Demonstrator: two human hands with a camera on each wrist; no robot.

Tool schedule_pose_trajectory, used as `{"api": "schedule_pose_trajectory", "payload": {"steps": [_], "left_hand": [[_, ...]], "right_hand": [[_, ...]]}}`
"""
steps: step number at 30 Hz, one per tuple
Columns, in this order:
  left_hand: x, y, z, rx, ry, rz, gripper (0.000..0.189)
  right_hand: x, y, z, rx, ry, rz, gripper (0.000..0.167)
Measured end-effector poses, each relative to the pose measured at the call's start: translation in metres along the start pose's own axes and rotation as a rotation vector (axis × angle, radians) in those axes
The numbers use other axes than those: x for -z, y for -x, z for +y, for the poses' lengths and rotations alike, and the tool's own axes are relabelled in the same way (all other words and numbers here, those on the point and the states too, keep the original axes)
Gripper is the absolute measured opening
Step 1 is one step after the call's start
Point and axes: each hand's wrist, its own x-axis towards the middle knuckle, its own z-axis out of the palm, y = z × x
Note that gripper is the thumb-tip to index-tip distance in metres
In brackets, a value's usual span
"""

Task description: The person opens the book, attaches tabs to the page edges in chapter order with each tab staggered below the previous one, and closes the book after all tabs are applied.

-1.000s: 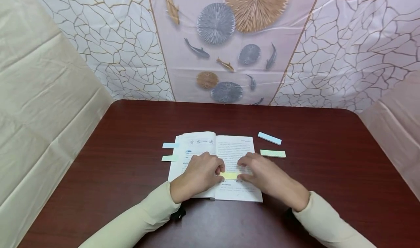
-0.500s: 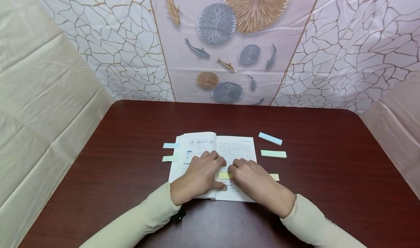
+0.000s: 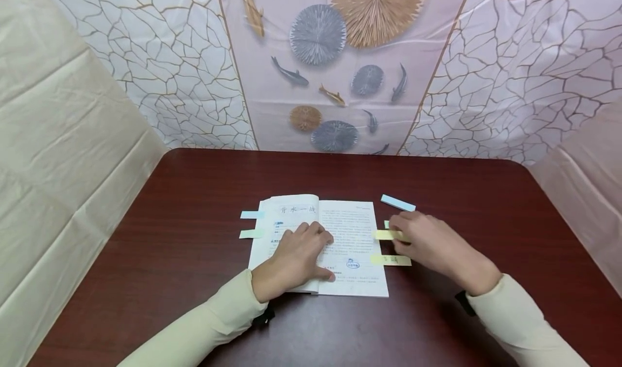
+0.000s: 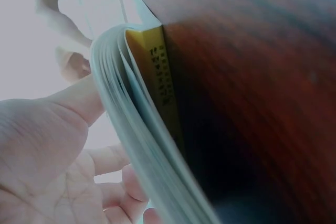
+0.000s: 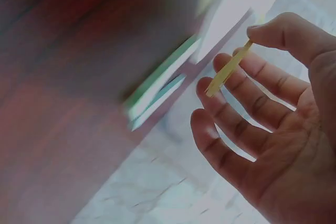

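An open book (image 3: pixel 350 216) lies on the table. My left hand (image 3: pixel 298 253) rests on it across the fold, thumb and fingers spread. In the left wrist view the page edges (image 4: pixel 142 114) and a yellow part of the cover (image 4: pixel 157 66) show beside that hand. My right hand (image 3: pixel 427 243) pinches a yellow sticky-note strip (image 5: pixel 228 72) between thumb and fingers, just right of the book. Whether it is a single sheet or a pad I cannot tell. Below it, another yellow strip (image 3: pixel 396 260) sticks out from the right page's edge.
A blue sticky-note strip (image 3: pixel 398 203) lies to the book's upper right. The green strip (image 3: pixel 386 224) is mostly hidden behind my right hand. Blue (image 3: pixel 250 215) and green tabs (image 3: pixel 249 233) jut from the left page. A patterned cloth (image 3: pixel 335 113) hangs behind the table.
My right hand has moved right, off the page, carrying a yellow strip from the middle of the right page. The yellow strip at the page edge is now uncovered. My left hand's thumb has spread.
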Motion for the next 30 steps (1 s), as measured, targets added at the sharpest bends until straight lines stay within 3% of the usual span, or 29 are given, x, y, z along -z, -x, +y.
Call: {"api": "schedule_pose_trajectory", "payload": {"steps": [6, 16, 23, 27, 30], "left_hand": [[0.001, -0.001, 0.000, -0.005, 0.004, -0.005, 0.069], [0.001, -0.001, 0.001, 0.001, 0.013, -0.009, 0.068], [0.002, 0.001, -0.001, 0.013, 0.002, -0.022, 0.067], [0.002, 0.001, 0.000, 0.000, -0.016, -0.025, 0.066], [0.001, 0.004, 0.001, -0.018, -0.052, -0.018, 0.065]], "right_hand": [[-0.005, 0.018, 0.026, -0.109, -0.013, -0.052, 0.013], [-0.010, 0.025, 0.024, -0.102, 0.004, -0.018, 0.020], [-0.007, 0.021, -0.019, 0.049, -0.032, 0.084, 0.032], [-0.019, 0.021, -0.051, 0.140, -0.011, 0.065, 0.051], [-0.028, 0.019, -0.068, 0.193, 0.017, 0.027, 0.057]]}}
